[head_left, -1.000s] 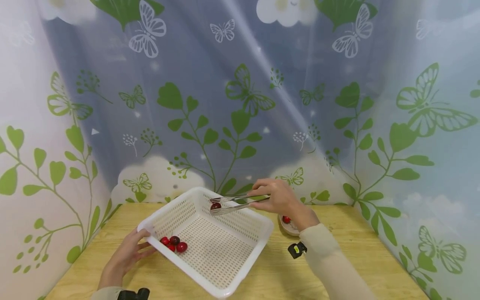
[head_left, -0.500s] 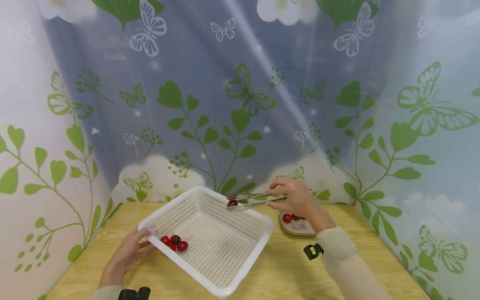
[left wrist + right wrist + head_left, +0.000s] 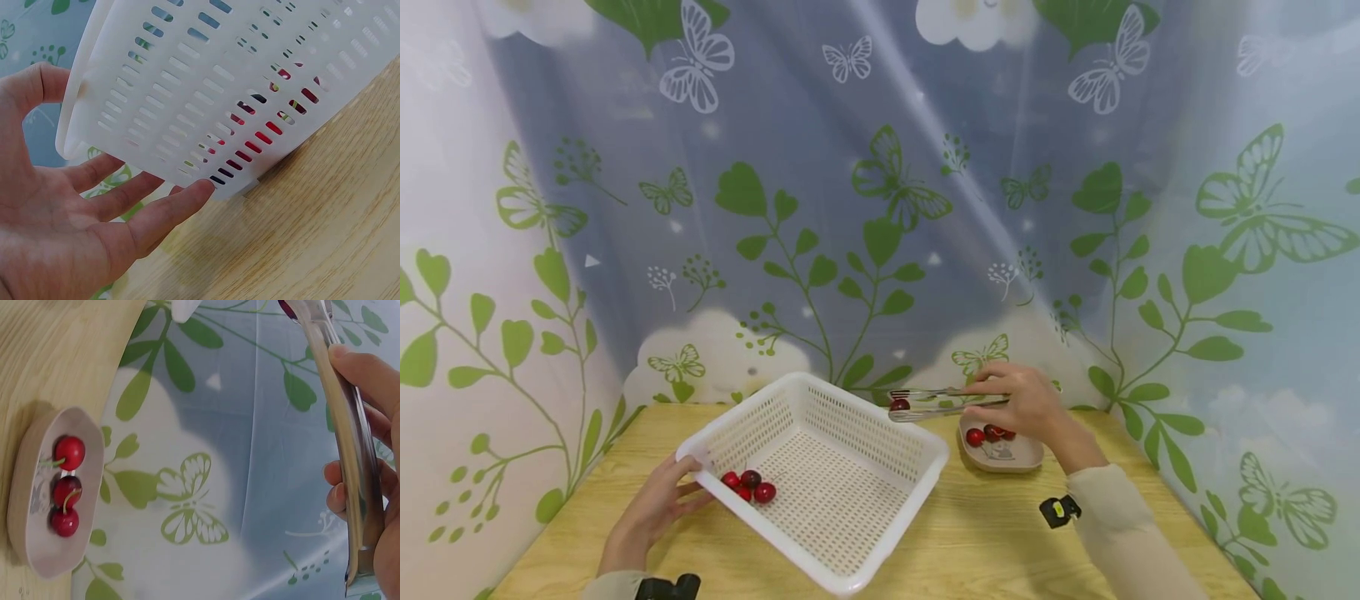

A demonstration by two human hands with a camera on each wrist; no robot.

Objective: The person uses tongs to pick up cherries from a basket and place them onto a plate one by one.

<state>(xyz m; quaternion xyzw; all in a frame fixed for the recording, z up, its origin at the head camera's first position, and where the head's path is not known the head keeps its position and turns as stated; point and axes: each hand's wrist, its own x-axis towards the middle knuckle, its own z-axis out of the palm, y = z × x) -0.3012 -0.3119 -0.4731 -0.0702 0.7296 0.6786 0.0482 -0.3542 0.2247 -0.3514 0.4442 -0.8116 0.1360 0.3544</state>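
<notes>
My right hand [image 3: 1018, 400] grips metal tongs [image 3: 940, 412], their tips closed around a dark red cherry [image 3: 898, 406] above the back right rim of a white plastic basket [image 3: 797, 562]. In the right wrist view, the tongs [image 3: 350, 444] run lengthwise through the hand. My left hand [image 3: 655, 504] holds the basket's left corner. The left wrist view shows the thumb at the rim and the other fingers [image 3: 181, 209] against the outer wall. Several cherries [image 3: 750, 480] lie together in the basket's left corner. A small beige dish [image 3: 37, 544] holds 3 cherries [image 3: 67, 490].
The dish stands right of the basket, below my right hand, on a wooden table [image 3: 992, 542]. A patterned curtain [image 3: 865, 208] hangs behind the table and down both sides.
My right hand has moved right with the tongs and the cherry, from over the basket's inside to its back right rim. More of the dish shows now. The left hand and basket stay put.
</notes>
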